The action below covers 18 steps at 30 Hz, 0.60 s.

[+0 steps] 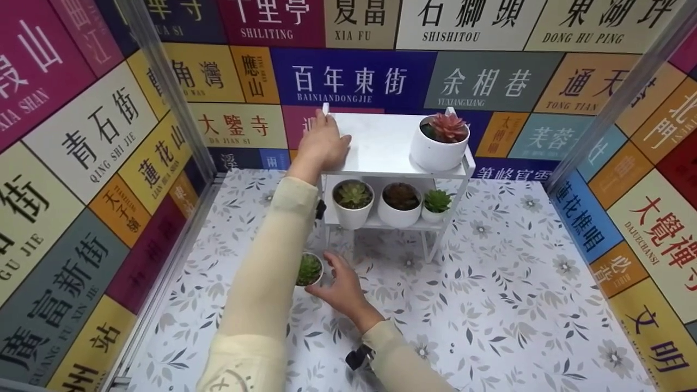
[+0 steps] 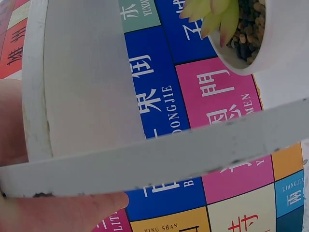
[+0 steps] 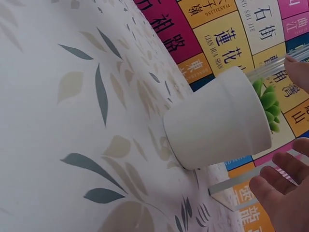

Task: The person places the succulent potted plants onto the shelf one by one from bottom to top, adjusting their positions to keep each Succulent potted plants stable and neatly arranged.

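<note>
A white two-tier plant rack (image 1: pixel 375 144) stands near the back wall. At its upper left end my left hand (image 1: pixel 324 144) grips the frame; the left wrist view shows fingers and thumb (image 2: pixel 72 212) on either side of the white bars. My right hand (image 1: pixel 343 286), fingers spread and thumb apart, is beside a small green succulent in a white pot (image 1: pixel 321 270) on the table. In the right wrist view this white pot (image 3: pixel 217 121) stands upright, with the right hand's fingers (image 3: pixel 270 186) near its rim. My left forearm partly hides the pot in the head view.
A red succulent in a white pot (image 1: pixel 440 149) sits at the top tier's right end. The lower tier holds a pale green succulent (image 1: pixel 353 209), a dark reddish one (image 1: pixel 400 209) and a small green one (image 1: pixel 436 206). Panels of coloured signs enclose the leaf-patterned table (image 1: pixel 506 305).
</note>
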{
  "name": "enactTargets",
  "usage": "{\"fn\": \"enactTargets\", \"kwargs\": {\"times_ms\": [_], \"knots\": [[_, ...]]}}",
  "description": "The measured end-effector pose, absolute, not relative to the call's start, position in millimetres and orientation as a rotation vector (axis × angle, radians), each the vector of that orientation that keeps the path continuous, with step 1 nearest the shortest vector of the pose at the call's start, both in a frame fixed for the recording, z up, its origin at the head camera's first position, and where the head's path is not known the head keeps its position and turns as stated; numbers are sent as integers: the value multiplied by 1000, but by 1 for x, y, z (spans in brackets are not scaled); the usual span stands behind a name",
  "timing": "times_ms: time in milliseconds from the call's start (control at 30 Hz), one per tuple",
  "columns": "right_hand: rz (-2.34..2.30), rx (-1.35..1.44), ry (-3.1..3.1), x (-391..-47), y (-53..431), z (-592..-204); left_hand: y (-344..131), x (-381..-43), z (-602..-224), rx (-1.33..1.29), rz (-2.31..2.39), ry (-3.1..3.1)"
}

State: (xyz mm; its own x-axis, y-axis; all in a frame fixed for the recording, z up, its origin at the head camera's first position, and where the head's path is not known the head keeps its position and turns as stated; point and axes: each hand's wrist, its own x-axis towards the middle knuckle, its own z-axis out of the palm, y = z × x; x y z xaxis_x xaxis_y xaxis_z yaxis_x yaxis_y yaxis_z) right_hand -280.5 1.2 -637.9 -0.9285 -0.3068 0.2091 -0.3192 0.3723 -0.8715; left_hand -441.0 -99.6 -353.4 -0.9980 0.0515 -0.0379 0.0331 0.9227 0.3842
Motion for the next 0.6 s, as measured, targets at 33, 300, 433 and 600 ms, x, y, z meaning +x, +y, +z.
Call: {"fn": "enactTargets", "kwargs": {"times_ms": [33, 300, 433, 600], "knots": [[1636, 586, -2610, -280, 0, -639, -100, -441, -353, 67, 606, 3034], [1509, 600, -2675, -278, -9, -643, -100, -441, -353, 88, 592, 3056], [1499, 590, -2686, -280, -11, -646, -100, -441, -353, 78, 591, 3050], [1506, 577, -2708, -282, -14, -652, -100, -441, -353, 65, 583, 3033]]}}
